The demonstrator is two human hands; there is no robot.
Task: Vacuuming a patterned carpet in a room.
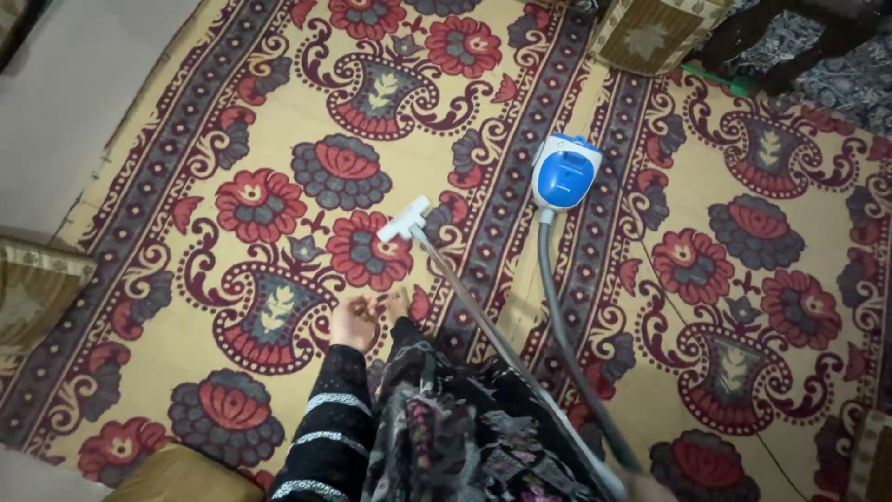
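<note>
A blue and white canister vacuum cleaner [565,172] stands on the patterned carpet [279,121]. Its grey hose [569,353] curves down toward the bottom edge of the view. A thin metal wand [474,311] runs from there up to a white floor nozzle [403,219], which rests on the carpet. My right hand [650,488] is barely visible at the bottom edge, where the wand and hose meet, and appears to grip the wand's handle. My left hand [353,322], in a dark striped sleeve, hangs beside my body with loosely curled fingers, holding nothing. A bare foot [398,303] shows just beside it.
Cushions lie at the left edge [32,288], the bottom left [181,476] and the top [650,33]. Dark furniture legs [780,37] stand at the top right. A pale bare floor strip [65,84] borders the carpet at the upper left.
</note>
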